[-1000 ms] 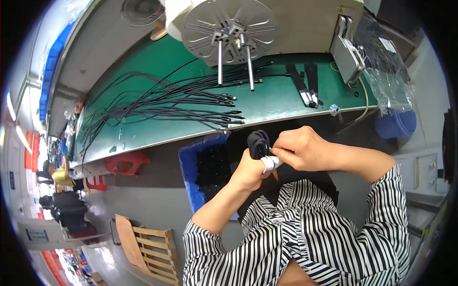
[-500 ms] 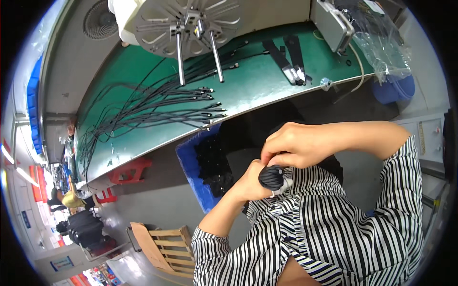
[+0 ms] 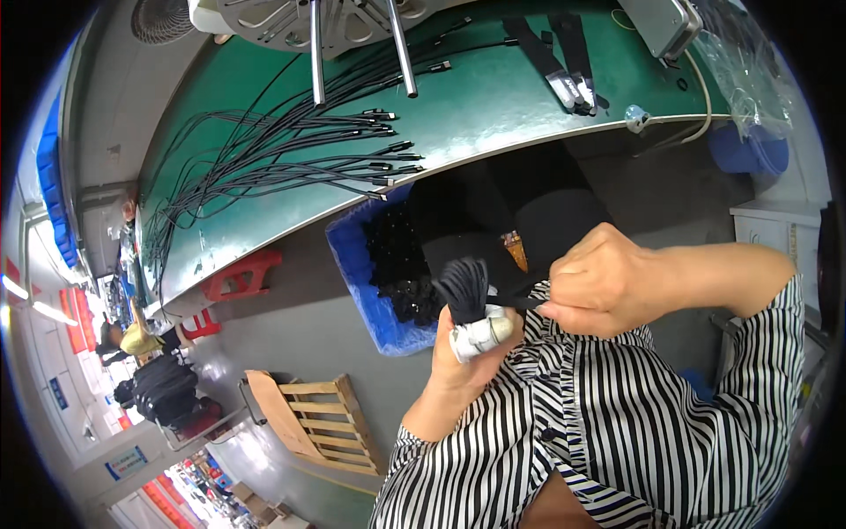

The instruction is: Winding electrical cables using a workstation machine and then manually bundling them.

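Note:
In front of my chest, my left hand (image 3: 456, 363) is closed around a coiled black cable (image 3: 463, 284), whose loops stick up above the fist. White tape (image 3: 481, 339) wraps the left thumb. To the right, my right hand (image 3: 604, 282) pinches the end of a thin black strap (image 3: 520, 301), stretched sideways from the coil. How the strap passes around the cable is hidden by the left hand. Beyond my hands, loose black cables (image 3: 291, 159) with metal plugs lie spread over the green table (image 3: 493, 115).
Two bunches of black straps (image 3: 539, 60) lie on the table's right part. A metal disc fixture (image 3: 300, 22) with two rods stands at the back. Below the table edge sits a blue bin (image 3: 352, 282) of black items. A wooden pallet (image 3: 322, 414) leans at lower left.
My right hand has moved right, away from the left, drawing the strap out. The left hand has turned, so the coil's loops and taped thumb now show. The view has shifted somewhat.

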A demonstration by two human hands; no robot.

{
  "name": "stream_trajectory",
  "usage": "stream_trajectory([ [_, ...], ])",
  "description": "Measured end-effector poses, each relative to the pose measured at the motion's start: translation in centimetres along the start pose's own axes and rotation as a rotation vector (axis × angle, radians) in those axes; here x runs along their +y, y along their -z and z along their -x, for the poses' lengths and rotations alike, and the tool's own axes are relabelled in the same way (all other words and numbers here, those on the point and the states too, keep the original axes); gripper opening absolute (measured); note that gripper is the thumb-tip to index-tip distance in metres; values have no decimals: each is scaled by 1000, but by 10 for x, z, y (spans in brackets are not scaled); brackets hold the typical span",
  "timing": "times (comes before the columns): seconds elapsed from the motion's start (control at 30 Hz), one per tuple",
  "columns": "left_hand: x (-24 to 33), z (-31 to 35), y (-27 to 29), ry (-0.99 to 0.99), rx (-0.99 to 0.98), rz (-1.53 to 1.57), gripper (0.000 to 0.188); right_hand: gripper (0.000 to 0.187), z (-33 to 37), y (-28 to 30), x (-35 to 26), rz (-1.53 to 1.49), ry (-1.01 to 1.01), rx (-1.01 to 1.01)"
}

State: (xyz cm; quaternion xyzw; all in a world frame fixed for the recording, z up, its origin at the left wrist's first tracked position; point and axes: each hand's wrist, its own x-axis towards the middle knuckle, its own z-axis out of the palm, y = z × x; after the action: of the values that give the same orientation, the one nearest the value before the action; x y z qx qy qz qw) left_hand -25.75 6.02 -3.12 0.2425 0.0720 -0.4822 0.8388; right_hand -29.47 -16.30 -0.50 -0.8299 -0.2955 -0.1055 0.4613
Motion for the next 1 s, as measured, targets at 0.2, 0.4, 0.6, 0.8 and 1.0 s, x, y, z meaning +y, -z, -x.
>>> stream_trajectory([
  [0.2,-1,-20,1,-235,310,-853,16,24,10,-17,-6,43,-113,72],
  [0.4,9,-69,9,-505,332,-1808,22,20,-8,-52,6,180,-301,209],
  [0.6,1,-88,23,-774,355,-2185,27,27,-14,-62,25,-68,-597,394],
  [0.8,1,-89,29,-876,399,-2200,25,33,-17,-65,34,-261,-653,434],
  [1.0,2,-93,37,-1079,393,-2142,19,29,-18,-77,41,-175,-549,553],
])
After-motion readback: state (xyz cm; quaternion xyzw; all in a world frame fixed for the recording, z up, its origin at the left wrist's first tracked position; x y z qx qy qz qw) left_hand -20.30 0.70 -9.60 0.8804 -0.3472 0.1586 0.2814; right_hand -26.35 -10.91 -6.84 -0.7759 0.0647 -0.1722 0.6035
